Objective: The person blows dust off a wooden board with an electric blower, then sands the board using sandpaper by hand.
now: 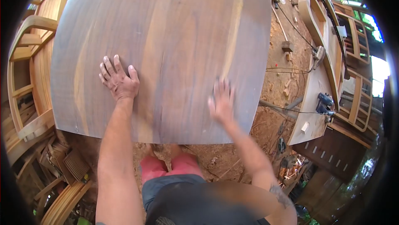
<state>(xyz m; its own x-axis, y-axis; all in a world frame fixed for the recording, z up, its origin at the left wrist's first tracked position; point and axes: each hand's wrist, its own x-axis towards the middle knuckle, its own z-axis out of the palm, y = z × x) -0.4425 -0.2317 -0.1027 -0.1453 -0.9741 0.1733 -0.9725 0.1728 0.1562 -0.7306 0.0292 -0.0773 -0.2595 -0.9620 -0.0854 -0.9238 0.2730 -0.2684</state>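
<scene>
A broad wooden tabletop (174, 59) with brown and pale grain and a whitish, dusty film fills the middle of the view. My left hand (119, 79) lies flat on its left part, fingers spread, holding nothing. On the right part, my right hand (222, 100) presses down on the surface, a little smeared by motion. A dark edge shows beside its fingers, seemingly a piece of sandpaper (215, 85), mostly hidden under the hand.
Slatted wooden furniture (41, 59) stands close on the left. To the right, a workbench (309, 117) carries a dark power tool (325, 102) and another corded tool (318, 54). Cords (286, 70) run towards the tabletop's right edge. Wood offcuts (286, 46) lie on the dirt floor.
</scene>
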